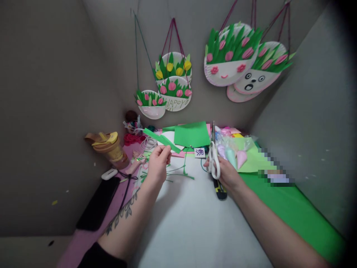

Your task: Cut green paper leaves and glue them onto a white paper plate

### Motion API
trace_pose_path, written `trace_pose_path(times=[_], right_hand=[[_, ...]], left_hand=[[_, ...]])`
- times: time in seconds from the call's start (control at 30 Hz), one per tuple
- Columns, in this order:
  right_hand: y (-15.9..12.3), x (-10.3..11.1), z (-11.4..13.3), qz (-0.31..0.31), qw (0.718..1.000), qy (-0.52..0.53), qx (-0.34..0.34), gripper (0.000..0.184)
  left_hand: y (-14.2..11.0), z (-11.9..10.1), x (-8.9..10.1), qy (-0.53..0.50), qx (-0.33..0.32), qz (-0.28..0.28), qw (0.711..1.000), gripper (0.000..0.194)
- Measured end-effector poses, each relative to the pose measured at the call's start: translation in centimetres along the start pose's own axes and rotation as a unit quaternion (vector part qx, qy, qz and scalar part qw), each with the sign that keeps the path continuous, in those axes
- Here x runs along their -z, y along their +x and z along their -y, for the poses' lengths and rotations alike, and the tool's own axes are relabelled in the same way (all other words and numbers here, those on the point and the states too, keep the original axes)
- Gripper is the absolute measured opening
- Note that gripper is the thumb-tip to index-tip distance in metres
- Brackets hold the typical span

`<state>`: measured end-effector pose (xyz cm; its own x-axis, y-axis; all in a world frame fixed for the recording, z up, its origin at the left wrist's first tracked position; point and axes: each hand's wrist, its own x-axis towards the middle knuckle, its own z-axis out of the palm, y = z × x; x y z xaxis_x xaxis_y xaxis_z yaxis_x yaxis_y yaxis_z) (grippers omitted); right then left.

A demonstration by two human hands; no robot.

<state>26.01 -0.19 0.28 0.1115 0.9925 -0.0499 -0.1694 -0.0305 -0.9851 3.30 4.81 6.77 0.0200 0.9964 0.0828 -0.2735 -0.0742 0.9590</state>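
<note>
- Pinches one long, flat, bright-green paper strip [161,139] in the left hand [158,162], above the table [195,223], left of centre.
- Clasps one pair of white-handled scissors [214,160] in the right hand [228,174], near one black-and-yellow tool [221,192].

Coverage is by one head-worn camera, positioned above the near end of the white work surface [200,223] and facing forward and downward along it to the grey back wall [210,108]. Both forearms enter from the lower edge, close to the lens; the left hand [159,163] and right hand [226,173] fall near mid-frame. Field is wide, taking in the left side wall [50,111], the right side wall [309,108] and, at upper right, the smiling paper-plate basket [232,63]. Darkening noted along the right margin.
</note>
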Motion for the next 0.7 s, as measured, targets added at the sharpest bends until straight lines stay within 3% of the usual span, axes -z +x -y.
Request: trace_pose_path(times=[0.13, 0.33, 0.43, 0.57, 0.7], right_hand=[[-1.3, -1.4, 0.4, 0.099, 0.993, -0.021, 0.065, 0.048], [-3.2, -3.0, -0.5, 0.286, 0.951, -0.104, 0.048, 0.071], [-3.6, -3.4, -1.1, 0.304, 0.942, -0.136, 0.038, 0.070], [-4.1, -3.9, -0.8, 0.276, 0.948, -0.157, 0.009, 0.060], [-4.5, -4.3, -0.1, 0.281, 0.943, -0.176, 0.013, 0.056]], left_hand=[[0.2, 0.3, 0.0, -0.005, 0.004, 0.001, 1.000, 0.029], [0.1, -0.7, 0.4, 0.057, -0.048, 0.000, 0.997, 0.028], [0.3, -1.1, 0.7, 0.052, -0.056, 0.002, 0.997, 0.027], [0.4, -0.9, 0.9, 0.060, -0.052, -0.001, 0.997, 0.026], [0.2, -0.7, 0.5, 0.071, -0.021, 0.001, 0.997, 0.022]])
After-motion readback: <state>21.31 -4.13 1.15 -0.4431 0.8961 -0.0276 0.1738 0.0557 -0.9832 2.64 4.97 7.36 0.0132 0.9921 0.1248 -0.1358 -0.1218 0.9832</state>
